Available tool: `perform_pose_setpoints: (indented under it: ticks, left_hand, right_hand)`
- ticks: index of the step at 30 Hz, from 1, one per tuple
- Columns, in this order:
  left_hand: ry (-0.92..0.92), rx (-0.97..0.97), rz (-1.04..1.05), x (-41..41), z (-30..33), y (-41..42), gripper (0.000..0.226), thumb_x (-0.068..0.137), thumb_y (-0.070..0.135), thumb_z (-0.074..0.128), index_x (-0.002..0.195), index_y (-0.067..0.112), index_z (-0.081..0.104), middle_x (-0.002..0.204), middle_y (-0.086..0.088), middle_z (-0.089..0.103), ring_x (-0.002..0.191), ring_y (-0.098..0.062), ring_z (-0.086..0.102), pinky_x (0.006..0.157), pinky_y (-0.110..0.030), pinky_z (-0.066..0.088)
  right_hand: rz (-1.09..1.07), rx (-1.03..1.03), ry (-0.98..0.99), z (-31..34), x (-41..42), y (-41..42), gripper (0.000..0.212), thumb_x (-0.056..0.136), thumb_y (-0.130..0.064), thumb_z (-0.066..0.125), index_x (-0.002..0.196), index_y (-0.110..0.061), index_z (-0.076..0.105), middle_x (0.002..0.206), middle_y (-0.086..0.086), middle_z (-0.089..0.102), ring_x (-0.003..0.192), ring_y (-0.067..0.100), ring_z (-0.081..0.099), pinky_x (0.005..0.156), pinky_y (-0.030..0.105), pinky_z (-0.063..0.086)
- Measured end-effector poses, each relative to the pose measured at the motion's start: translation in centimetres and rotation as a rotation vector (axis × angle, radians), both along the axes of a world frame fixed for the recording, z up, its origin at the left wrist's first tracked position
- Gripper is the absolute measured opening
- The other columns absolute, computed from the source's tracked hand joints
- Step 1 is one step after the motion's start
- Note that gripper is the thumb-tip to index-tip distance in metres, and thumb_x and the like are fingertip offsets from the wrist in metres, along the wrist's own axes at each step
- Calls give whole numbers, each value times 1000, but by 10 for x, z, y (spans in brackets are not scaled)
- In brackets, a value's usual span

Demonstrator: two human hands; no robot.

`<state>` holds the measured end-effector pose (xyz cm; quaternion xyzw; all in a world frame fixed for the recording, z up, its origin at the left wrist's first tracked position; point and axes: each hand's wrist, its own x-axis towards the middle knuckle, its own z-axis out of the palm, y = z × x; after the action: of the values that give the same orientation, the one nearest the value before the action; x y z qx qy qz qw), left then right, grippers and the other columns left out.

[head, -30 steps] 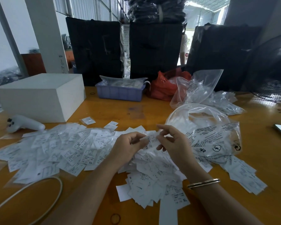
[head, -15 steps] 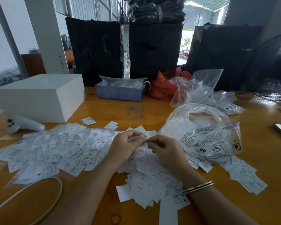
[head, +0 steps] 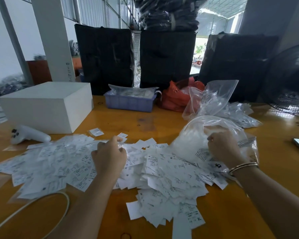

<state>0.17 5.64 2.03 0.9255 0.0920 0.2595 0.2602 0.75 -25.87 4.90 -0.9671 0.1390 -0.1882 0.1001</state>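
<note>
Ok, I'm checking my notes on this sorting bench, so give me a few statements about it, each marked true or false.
1. The right hand grips the clear bag. True.
2. The left hand rests on the white box. False: it is over the labels, pinching what looks like one of them. The box stands apart, far to the left.
3. A bracelet is on the right wrist. True.
4. The blue tray stands on the box. False: it stands on the table, beside the red bag.
</note>
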Motion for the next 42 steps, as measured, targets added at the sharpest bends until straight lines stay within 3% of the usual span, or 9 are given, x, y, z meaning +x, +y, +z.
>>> perform_pose_setpoints:
  ticks: [4,11,21,29,32,34,37,39,42]
  left_hand:
    - [42,187,29,3,-7,3,34,89,26,60,122,33,54,127,2,53,121,-22,36,90,-36,32]
    - [-121,174,-158,-1,-7,-11,22,86,27,62,108,30,64,125,4,53,123,-21,34,94,-39,30]
    - [-69,130,-672,-13,-13,-33,16,92,25,57,102,31,67,112,16,60,115,-5,36,89,-23,21]
    - [-79,33,-670,-12,-14,-33,15,91,23,58,97,31,69,107,15,63,111,-5,38,94,-28,31]
    - [-101,25,-669,-11,-15,-33,14,91,23,59,96,31,70,105,16,63,110,-5,38,91,-26,29]
    - [-105,39,-667,-10,-15,-34,13,91,23,60,97,30,70,104,16,63,109,-5,39,90,-25,29]
    - [-122,38,-669,-10,-13,-35,13,92,24,59,97,29,70,102,19,61,110,-7,41,91,-27,31]
    - [-111,-86,-707,-12,-9,-36,15,93,25,57,96,34,68,99,26,55,110,-5,43,90,-26,33]
    - [13,-357,-769,-18,-1,-35,10,93,44,51,96,46,60,104,29,56,108,3,49,85,-15,35]
  right_hand:
    - [-23,-95,324,-12,4,-3,17,86,-20,47,91,-13,61,94,6,61,86,25,58,73,31,42]
    - [-18,-290,119,-14,2,4,20,89,-17,49,69,-17,52,69,0,54,75,24,61,74,31,42]
    - [-24,-219,204,-14,-4,7,17,91,-5,47,96,-5,63,96,12,65,90,27,63,67,27,43]
    - [-42,-14,-8,-12,-8,4,22,86,-9,50,70,-5,65,67,8,58,68,28,59,54,28,37]
    - [4,9,-158,-10,-13,4,20,88,-14,58,78,-7,74,84,7,70,87,29,58,70,34,38]
    - [107,158,-429,-4,-22,13,14,88,-16,64,93,-9,75,96,5,68,96,27,57,85,35,41]
    - [272,415,-711,8,-35,41,17,85,-8,67,101,-4,72,82,-3,63,75,4,59,70,10,45]
    - [367,665,-716,10,-40,62,18,85,-3,64,102,-5,71,72,-6,64,64,-3,57,60,5,44]
    - [532,1189,-455,8,-49,96,31,88,-1,58,107,-25,66,72,-7,69,64,0,61,65,12,50]
